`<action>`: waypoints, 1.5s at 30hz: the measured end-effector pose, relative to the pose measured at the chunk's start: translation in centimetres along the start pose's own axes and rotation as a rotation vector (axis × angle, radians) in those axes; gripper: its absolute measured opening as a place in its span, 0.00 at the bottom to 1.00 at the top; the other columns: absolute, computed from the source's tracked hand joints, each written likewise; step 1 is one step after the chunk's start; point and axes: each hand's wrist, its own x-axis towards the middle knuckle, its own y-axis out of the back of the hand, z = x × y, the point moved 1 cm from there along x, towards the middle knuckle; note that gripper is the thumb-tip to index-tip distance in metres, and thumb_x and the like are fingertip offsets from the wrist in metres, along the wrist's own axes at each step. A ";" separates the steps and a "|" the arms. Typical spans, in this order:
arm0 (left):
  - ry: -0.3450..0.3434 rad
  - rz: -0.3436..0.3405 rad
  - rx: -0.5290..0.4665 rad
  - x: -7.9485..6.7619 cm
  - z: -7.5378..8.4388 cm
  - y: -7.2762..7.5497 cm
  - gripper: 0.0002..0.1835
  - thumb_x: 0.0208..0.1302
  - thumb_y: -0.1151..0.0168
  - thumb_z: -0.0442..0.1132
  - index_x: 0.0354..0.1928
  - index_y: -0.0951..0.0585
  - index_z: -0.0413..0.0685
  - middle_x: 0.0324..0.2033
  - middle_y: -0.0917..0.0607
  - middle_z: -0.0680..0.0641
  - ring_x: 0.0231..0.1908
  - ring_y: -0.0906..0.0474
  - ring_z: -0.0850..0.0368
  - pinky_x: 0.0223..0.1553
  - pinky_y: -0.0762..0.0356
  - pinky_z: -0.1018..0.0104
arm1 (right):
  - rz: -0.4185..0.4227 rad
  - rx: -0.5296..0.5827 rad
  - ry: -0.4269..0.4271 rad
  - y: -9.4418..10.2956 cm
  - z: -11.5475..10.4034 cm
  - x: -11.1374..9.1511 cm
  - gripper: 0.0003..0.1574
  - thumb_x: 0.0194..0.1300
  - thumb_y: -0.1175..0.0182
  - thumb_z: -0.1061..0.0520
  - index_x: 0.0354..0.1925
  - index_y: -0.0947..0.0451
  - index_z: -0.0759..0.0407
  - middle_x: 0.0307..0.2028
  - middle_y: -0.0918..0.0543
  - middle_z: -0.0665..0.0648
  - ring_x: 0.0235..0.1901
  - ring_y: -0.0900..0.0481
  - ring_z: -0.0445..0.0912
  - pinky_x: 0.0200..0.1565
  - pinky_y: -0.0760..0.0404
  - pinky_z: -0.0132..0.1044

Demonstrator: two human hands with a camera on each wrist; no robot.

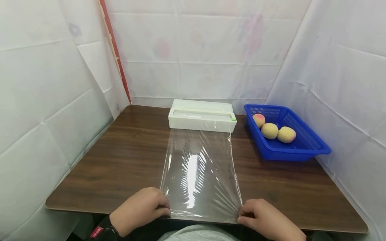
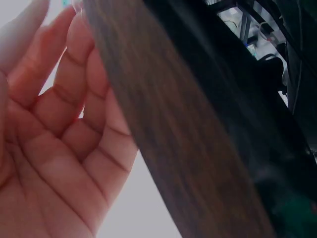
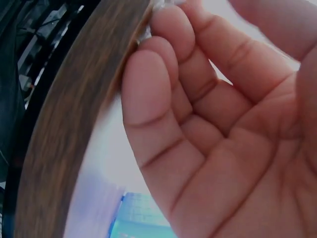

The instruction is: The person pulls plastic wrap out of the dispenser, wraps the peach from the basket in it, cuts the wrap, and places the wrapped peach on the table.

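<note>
A sheet of clear plastic wrap (image 1: pixel 208 174) stretches over the table from a white wrap dispenser box (image 1: pixel 202 124) to the near edge. The box stands at the back with its lid raised. My left hand (image 1: pixel 144 207) pinches the near left corner of the wrap, and my right hand (image 1: pixel 265 216) pinches the near right corner. Both hands are at the table's front edge. In the left wrist view the curled fingers (image 2: pixel 74 74) lie against the table edge; the right wrist view shows fingers (image 3: pixel 148 84) bent the same way, a bit of film at their tips.
A blue plastic basket (image 1: pixel 289 155) stands at the right of the dark wooden table (image 1: pixel 126 160), with three peaches (image 1: pixel 269 131) inside. White sheeting (image 1: pixel 193 50) hangs at the back and both sides.
</note>
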 end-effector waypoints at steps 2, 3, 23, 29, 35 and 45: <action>0.012 -0.006 -0.005 0.1 0.0 -0.2 0.08 0.67 0.25 0.42 0.29 0.11 0.63 0.26 0.18 0.70 0.29 0.28 0.77 0.34 0.23 0.72 | 0.005 -0.013 -0.003 -0.1 0.0 0.2 0.09 0.72 0.30 0.51 0.31 0.15 0.42 0.28 0.21 0.33 0.29 0.27 0.28 0.32 0.25 0.30; 0.019 -0.013 -0.009 0.2 0.0 -0.2 0.09 0.66 0.25 0.41 0.28 0.12 0.63 0.25 0.19 0.70 0.28 0.29 0.77 0.33 0.23 0.72 | 0.001 -0.010 -0.011 -0.3 0.0 0.3 0.10 0.71 0.30 0.52 0.31 0.16 0.43 0.27 0.22 0.34 0.28 0.28 0.28 0.31 0.26 0.30; 0.033 -0.083 -0.097 0.7 0.4 0.8 0.14 0.67 0.29 0.41 0.24 0.18 0.65 0.19 0.28 0.69 0.21 0.35 0.75 0.25 0.31 0.75 | -0.014 0.045 -0.037 1.0 -0.2 -0.5 0.11 0.72 0.31 0.52 0.31 0.19 0.43 0.27 0.23 0.35 0.28 0.28 0.28 0.31 0.27 0.30; -0.012 -0.007 -0.040 2.3 0.6 2.9 0.09 0.71 0.30 0.42 0.32 0.15 0.66 0.26 0.23 0.68 0.28 0.28 0.72 0.33 0.25 0.73 | 0.231 -0.176 0.016 4.5 -0.6 -0.6 0.08 0.69 0.29 0.54 0.34 0.17 0.41 0.30 0.21 0.36 0.30 0.28 0.28 0.31 0.26 0.30; -0.056 0.082 0.049 4.6 0.3 4.5 0.01 0.71 0.29 0.45 0.40 0.12 0.65 0.38 0.16 0.65 0.38 0.21 0.66 0.43 0.19 0.69 | 0.384 -0.327 -0.135 9.5 -1.0 0.3 0.05 0.70 0.28 0.51 0.43 0.14 0.44 0.38 0.16 0.41 0.39 0.20 0.36 0.42 0.18 0.38; -0.141 0.170 0.093 9.8 -0.7 5.1 0.11 0.68 0.26 0.46 0.50 0.12 0.60 0.47 0.14 0.60 0.46 0.20 0.64 0.51 0.18 0.65 | 0.424 -0.405 -0.195 16.3 0.0 2.9 0.24 0.73 0.31 0.50 0.61 0.16 0.60 0.58 0.14 0.64 0.60 0.17 0.62 0.59 0.20 0.64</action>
